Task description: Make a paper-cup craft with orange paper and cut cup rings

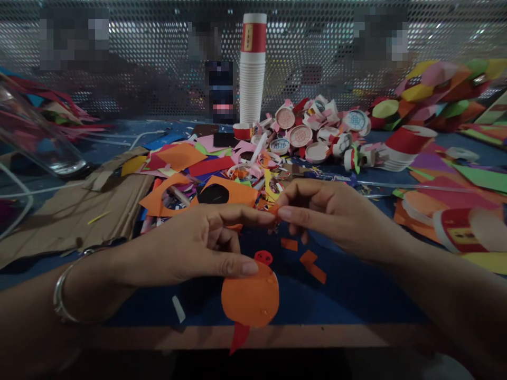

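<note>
My right hand (325,211) pinches a small orange paper piece (274,209) between thumb and forefinger, above the table. My left hand (198,243) reaches in from the other side, forefinger stretched out so that its tip meets that piece. Its thumb is well apart from the forefinger and overlaps the upper edge of an orange paper disc (250,298); whether it presses on it I cannot tell. The disc has a small red head with drawn eyes (263,257) at its top and a pointed red tail (239,336) below. Several orange paper scraps (312,266) lie right of the disc.
Cut coloured paper and an orange sheet with a round hole (233,191) lie beyond my hands. Behind stand stacked paper cups (251,79) and a heap of cup pieces (301,136). Cardboard (71,211) lies left, near a clear glass (59,150); a tipped cup (461,229) lies right.
</note>
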Demonstrator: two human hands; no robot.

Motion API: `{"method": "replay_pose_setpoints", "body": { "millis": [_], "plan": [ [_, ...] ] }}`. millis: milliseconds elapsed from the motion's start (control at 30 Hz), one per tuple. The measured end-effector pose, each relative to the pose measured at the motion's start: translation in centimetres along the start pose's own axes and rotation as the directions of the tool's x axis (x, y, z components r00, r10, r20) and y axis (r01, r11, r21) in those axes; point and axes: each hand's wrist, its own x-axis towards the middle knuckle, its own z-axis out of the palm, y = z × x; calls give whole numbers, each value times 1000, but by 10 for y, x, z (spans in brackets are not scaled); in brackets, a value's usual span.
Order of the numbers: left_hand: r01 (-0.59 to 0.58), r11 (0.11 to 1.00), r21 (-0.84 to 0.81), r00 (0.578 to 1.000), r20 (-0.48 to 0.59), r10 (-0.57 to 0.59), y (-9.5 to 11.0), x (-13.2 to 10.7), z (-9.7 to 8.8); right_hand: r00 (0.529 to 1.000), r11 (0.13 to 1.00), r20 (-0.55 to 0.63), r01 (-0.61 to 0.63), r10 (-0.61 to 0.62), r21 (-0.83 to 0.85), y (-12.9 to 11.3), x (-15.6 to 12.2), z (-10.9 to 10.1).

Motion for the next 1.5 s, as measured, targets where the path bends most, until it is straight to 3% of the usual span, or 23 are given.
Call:
{"method": "replay_pose_setpoints", "body": {
  "millis": [200,300,433,900,1500],
  "plan": [
    [-107,985,-134,976,-203,78,-5,9,-3,1000,999,6,-29,29,45,-5,-5,-2],
    [-86,990,-110,948,-314,47,-4,11,-4,996,997,67,-63,60,47,-6,-5,-1],
    [-51,996,-70,926,-376,21,-2,11,-5,986,996,139,-90,87,18,-7,-5,2],
    [-66,997,-50,960,-277,50,-1,10,0,964,987,212,-160,158,-12,-1,-3,7],
    [-86,995,-52,980,-182,75,-2,11,1,949,989,280,-139,146,-45,1,-2,9]
  ]
}}
